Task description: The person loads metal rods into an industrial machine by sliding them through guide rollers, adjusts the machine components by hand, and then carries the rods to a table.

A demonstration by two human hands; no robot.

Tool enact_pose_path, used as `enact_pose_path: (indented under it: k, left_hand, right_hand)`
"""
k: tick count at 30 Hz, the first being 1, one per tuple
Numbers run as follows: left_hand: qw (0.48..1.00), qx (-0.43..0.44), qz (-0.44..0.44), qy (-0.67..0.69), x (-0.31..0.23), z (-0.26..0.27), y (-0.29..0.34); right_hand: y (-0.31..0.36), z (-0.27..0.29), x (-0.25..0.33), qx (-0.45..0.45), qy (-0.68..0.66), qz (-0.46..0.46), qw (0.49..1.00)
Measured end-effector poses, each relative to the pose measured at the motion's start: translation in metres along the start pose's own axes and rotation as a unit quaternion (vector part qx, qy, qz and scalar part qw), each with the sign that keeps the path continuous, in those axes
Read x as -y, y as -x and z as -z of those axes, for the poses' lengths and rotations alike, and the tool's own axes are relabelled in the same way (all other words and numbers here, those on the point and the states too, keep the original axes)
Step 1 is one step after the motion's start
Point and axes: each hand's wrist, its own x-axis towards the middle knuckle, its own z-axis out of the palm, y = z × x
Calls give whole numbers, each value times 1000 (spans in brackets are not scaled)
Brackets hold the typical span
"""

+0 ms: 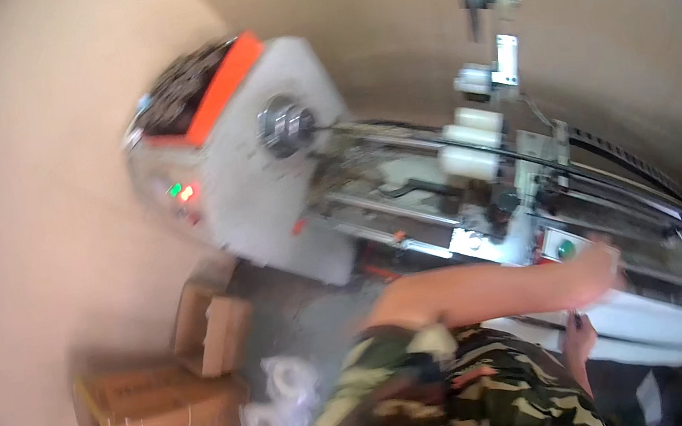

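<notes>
My left arm stretches across to the right, and my left hand [593, 273] is over the front side of a lathe-like machine, close to a round green button [565, 250]. Motion smears its fingers, so their pose is unclear. Lower down, my right hand [578, 347] is closed beside a long white panel [657, 323]; a small dark thing shows at its fingertips, too blurred to name. Behind the left hand is the machine's carriage [521, 224], with white rollers [473, 145] above it.
The machine's white housing [262, 190] carries a metal chuck [287, 125] and an orange-edged top [225, 89] heaped with dark bits. Metal rails [398, 235] run rightward. Cardboard boxes [167, 410] and plastic-wrapped white rolls [263, 422] stand at lower left. A wall [30, 218] rises behind.
</notes>
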Motion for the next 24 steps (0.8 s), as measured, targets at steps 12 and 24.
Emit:
enact_pose_path:
  k: [12,24]
  left_hand:
    - [890,245,-228,-310,-249,119,-244]
    - [738,-219,638,-40,-122,129,143]
  right_hand:
    - [61,119,-8,-75,70,79,992]
    - [5,213,-40,88,-109,30,990]
